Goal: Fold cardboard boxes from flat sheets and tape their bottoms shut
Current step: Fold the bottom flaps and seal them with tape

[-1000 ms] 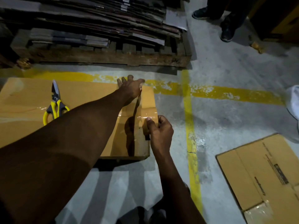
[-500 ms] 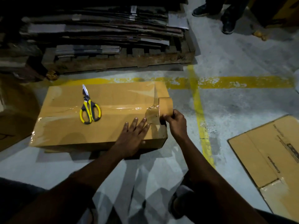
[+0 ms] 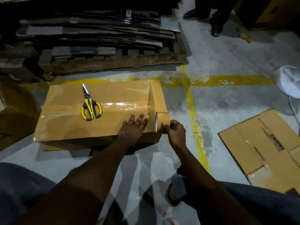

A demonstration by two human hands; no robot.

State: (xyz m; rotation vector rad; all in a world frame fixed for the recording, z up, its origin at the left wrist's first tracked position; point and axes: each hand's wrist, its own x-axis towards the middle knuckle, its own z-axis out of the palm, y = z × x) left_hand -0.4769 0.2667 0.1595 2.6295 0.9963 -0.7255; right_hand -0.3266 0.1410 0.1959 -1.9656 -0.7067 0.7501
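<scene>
Cardboard box (image 3: 113,93) sits bottom-up on the concrete floor (image 3: 227,103), pallet (image 3: 113,64) of flat sheets beyond. Left hand (image 3: 133,127) lies flat on its near right top, grip open, fingers straight. Right hand (image 3: 176,132), grip curled round tape roll (image 3: 162,120) at the box's near right corner. Yellow scissors (image 3: 90,106) rest on the box, left of centre.

No lettering is showing clearly enough to be read. The flattened cardboard sheet (image 3: 243,140) lying on the floor at the right is carrying dark printed lines and a small dark rectangular mark, all too blurred to make out. A pale label (image 3: 128,13) is sitting on the stacked cardboard (image 3: 97,30) at the top, its print likewise illegible.
</scene>
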